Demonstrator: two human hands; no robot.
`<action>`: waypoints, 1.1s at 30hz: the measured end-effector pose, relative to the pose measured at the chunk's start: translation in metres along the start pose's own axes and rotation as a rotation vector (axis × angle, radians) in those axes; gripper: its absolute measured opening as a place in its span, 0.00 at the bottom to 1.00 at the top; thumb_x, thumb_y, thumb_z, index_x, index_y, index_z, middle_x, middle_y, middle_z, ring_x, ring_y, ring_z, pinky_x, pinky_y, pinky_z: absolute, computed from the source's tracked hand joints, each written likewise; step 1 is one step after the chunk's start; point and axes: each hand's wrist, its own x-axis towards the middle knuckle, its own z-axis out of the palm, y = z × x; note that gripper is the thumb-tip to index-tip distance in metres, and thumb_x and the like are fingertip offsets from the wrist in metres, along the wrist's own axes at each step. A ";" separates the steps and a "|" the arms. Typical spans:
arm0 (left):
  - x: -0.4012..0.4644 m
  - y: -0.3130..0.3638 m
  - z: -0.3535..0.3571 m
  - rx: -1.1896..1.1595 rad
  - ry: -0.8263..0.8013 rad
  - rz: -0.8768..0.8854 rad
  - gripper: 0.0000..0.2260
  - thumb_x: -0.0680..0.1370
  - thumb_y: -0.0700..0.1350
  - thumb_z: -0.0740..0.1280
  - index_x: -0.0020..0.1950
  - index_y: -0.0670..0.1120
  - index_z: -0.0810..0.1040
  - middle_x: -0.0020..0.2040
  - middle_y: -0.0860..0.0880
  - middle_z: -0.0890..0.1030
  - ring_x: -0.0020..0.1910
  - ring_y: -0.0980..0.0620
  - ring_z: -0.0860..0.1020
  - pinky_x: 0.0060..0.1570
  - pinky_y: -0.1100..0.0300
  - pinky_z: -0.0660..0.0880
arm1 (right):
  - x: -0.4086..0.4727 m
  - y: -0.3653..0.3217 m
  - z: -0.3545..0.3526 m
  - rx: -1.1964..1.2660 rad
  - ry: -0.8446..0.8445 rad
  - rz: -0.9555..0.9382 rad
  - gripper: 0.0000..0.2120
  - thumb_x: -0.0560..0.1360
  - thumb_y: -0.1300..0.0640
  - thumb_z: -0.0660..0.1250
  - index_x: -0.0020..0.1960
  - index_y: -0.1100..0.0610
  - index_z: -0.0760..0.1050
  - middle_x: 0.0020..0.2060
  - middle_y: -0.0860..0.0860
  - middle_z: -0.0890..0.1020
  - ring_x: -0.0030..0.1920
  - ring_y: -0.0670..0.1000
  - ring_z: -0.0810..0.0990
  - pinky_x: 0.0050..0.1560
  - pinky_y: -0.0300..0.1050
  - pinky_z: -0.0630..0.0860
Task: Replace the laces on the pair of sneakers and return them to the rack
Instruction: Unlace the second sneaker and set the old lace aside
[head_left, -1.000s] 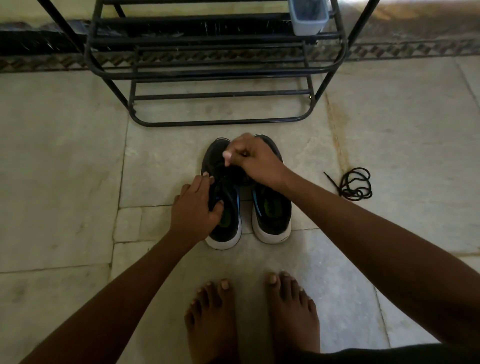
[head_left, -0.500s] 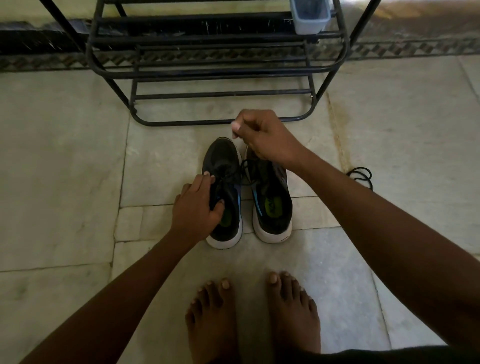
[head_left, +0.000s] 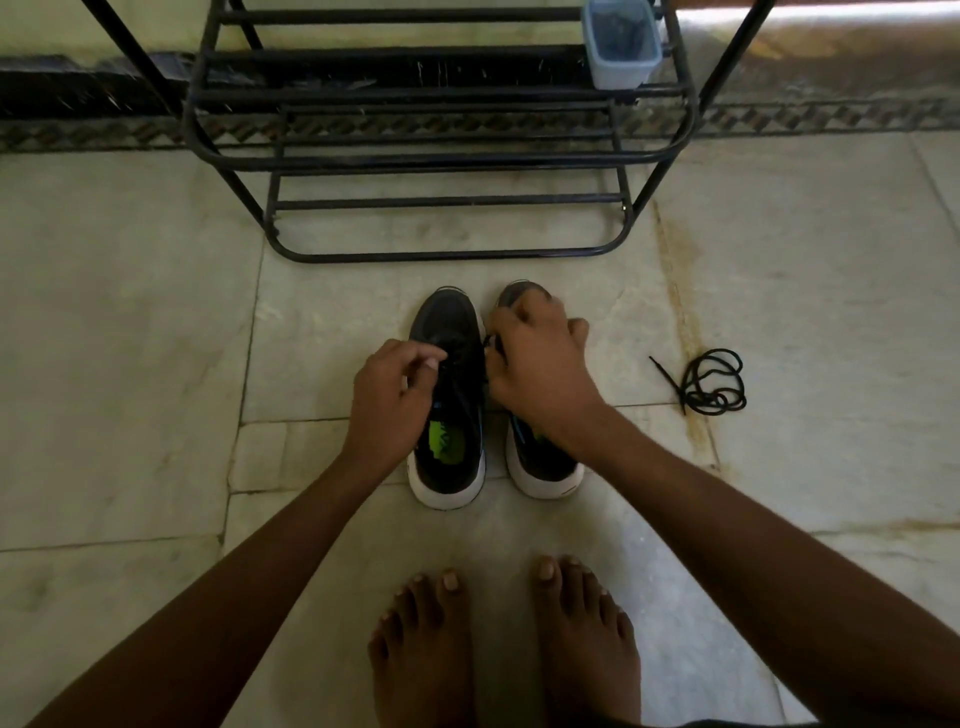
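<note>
A home entryway: a black metal shoe rack (head_left: 441, 156) stands on stone floor tiles (head_left: 130, 312), a patterned skirting border (head_left: 831, 117) behind the rack.

Illumination is dim and diffuse overall, with a greenish-grey cast across the pale stone tile floor (head_left: 130, 312). The strongest light enters at the upper right of the frame — a bright washed-out band of glare lies along the top edge there. Shadows are soft and weak; only faint darkening appears beneath the black metal tube shoe rack (head_left: 447, 156) at upper centre. Dark surfaces lose detail: the uppers of the black sneakers with white soles (head_left: 449, 410) read as near-solid black. Wide-angle distortion bows the straight rack bars and the patterned wall border — most visibly toward the frame edges. Focus is slightly soft throughout, with compression smearing in the shadows.
</note>
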 end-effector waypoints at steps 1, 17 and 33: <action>0.007 0.000 0.001 0.006 -0.034 -0.011 0.07 0.81 0.39 0.67 0.55 0.46 0.84 0.51 0.49 0.82 0.48 0.61 0.78 0.48 0.74 0.70 | -0.004 -0.005 0.001 0.063 -0.024 -0.029 0.10 0.76 0.52 0.66 0.54 0.57 0.76 0.52 0.55 0.76 0.52 0.57 0.75 0.54 0.56 0.75; 0.036 -0.023 -0.011 0.001 -0.242 -0.007 0.09 0.73 0.37 0.76 0.44 0.50 0.83 0.43 0.54 0.85 0.43 0.53 0.83 0.47 0.56 0.80 | -0.036 -0.054 0.033 -0.108 -0.405 -0.028 0.20 0.83 0.63 0.59 0.72 0.72 0.64 0.62 0.64 0.76 0.57 0.63 0.81 0.54 0.53 0.78; 0.043 -0.022 -0.011 0.522 -0.379 0.483 0.08 0.85 0.43 0.61 0.63 0.45 0.75 0.56 0.45 0.74 0.47 0.49 0.76 0.45 0.56 0.74 | -0.046 -0.064 0.051 -0.204 -0.345 0.103 0.22 0.85 0.65 0.53 0.75 0.76 0.55 0.66 0.74 0.72 0.60 0.66 0.81 0.57 0.56 0.80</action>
